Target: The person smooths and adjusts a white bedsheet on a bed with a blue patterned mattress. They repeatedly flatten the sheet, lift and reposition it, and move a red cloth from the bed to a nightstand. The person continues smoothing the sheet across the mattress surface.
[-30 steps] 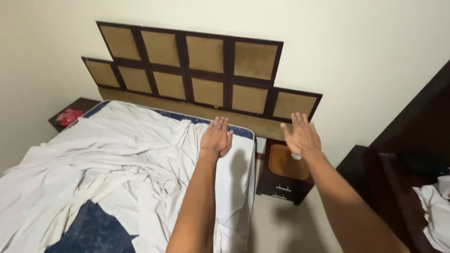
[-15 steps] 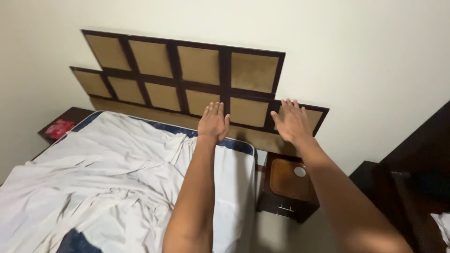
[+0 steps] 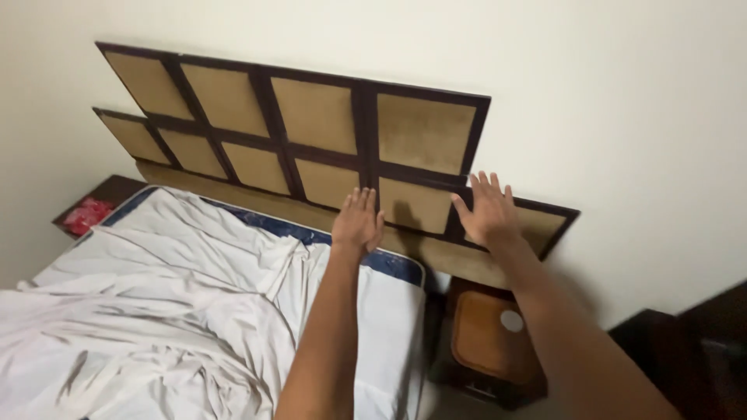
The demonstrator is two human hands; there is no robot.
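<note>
Headboard (image 3: 311, 132): a dark wooden frame set with tan padded panels, fixed flat against the cream wall (image 3: 622, 93) at the top of the bed, stepping down toward the right end. You held both arms out toward it. Your left hand (image 3: 358, 222) was flat, fingers straight and close together, palm facing the lower panels just above the mattress corner; whether it touched them could not be told. Your right hand (image 3: 489, 210) was spread wide, fingers fanned over the dark frame at the right end, apparently laid against it; neither hand pinched or held anything. Mattress (image 3: 389, 327): white with a blue edge, butted up under the headboard, which left the panels within reach from the bedside. Sheet (image 3: 156, 311): white, crumpled, lying loose over the mattress. Bedside table (image 3: 490, 342): dark wood with a brown top and a small white disc on it, standing below your right forearm beside the bed. Red item (image 3: 87, 215): on the far table at the left, too small to identify. Compared with a second earlier, your hands had come closer to the headboard, and the view had moved in so the panels filled more of it; the dark blue cloth on the sheet had passed out of view.
</note>
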